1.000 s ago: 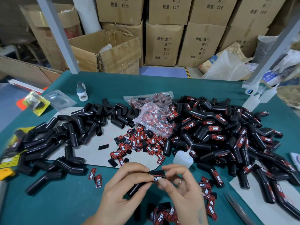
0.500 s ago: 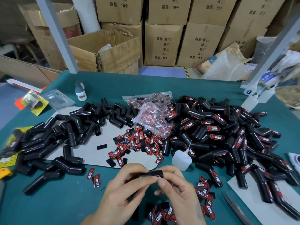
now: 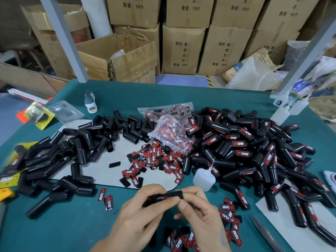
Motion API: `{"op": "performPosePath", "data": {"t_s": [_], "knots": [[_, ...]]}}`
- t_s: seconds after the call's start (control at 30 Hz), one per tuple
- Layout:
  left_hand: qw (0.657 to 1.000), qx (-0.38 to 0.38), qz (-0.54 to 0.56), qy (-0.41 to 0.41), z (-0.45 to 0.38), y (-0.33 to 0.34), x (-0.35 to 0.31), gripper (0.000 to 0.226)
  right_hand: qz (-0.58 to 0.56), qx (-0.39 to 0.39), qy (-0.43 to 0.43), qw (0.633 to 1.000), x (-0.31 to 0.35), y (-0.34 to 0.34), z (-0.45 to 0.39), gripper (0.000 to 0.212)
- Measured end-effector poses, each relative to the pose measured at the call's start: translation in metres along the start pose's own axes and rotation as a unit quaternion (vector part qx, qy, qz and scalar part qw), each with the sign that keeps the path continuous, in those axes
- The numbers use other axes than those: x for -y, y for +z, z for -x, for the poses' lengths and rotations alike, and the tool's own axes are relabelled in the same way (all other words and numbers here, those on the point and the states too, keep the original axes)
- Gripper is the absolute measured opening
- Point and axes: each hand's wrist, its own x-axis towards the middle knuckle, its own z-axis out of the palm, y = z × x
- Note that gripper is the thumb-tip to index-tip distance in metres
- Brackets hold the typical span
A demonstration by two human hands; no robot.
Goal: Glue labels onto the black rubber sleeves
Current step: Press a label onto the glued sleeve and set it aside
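My left hand (image 3: 143, 213) and my right hand (image 3: 201, 215) together hold one black rubber sleeve (image 3: 171, 194) above the near table edge. Both thumbs press on its red label, which is mostly hidden under them. A pile of unlabelled black sleeves (image 3: 72, 157) lies on the left. Labelled sleeves (image 3: 254, 157) are heaped on the right. Loose red-and-black "TAPER" labels (image 3: 154, 160) are scattered in the middle, with more labels near my wrists (image 3: 229, 217). A small white glue bottle (image 3: 203, 179) stands just right of the loose labels.
A plastic bag of labels (image 3: 171, 130) lies between the piles on the green table (image 3: 54, 224). A white bottle (image 3: 90, 104) and a clear blister shell (image 3: 63, 110) sit far left. Scissors (image 3: 263, 231) lie at near right. Cardboard boxes (image 3: 183, 48) stand behind.
The sleeve has been turned in my fingers, so the label that showed a second ago now sits under my thumbs. My hands stayed in about the same place.
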Motion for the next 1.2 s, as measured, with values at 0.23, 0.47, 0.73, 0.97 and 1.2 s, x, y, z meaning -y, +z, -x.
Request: {"op": "performPosePath", "data": {"t_s": [0.23, 0.47, 0.73, 0.97, 1.2], "knots": [[0.998, -0.069, 0.012, -0.005, -0.006, 0.001, -0.005, 0.028, -0.027, -0.015, 0.013, 0.999, 0.002, 0.003, 0.001, 0.019], [0.995, -0.098, 0.024, -0.021, -0.009, 0.000, -0.012, 0.016, -0.025, -0.019, 0.014, 0.999, 0.004, 0.003, 0.001, 0.022], [0.993, -0.112, 0.026, -0.027, -0.013, -0.001, -0.020, 0.014, -0.036, -0.021, 0.013, 0.999, 0.000, 0.001, 0.001, 0.056], [0.989, -0.135, 0.030, -0.042, -0.013, -0.001, -0.025, 0.024, -0.034, -0.014, 0.008, 0.999, -0.002, 0.000, 0.001, 0.052], [0.985, -0.152, 0.054, -0.060, -0.011, 0.000, -0.026, 0.020, -0.032, -0.014, 0.005, 0.999, -0.006, 0.000, 0.001, 0.048]]}}
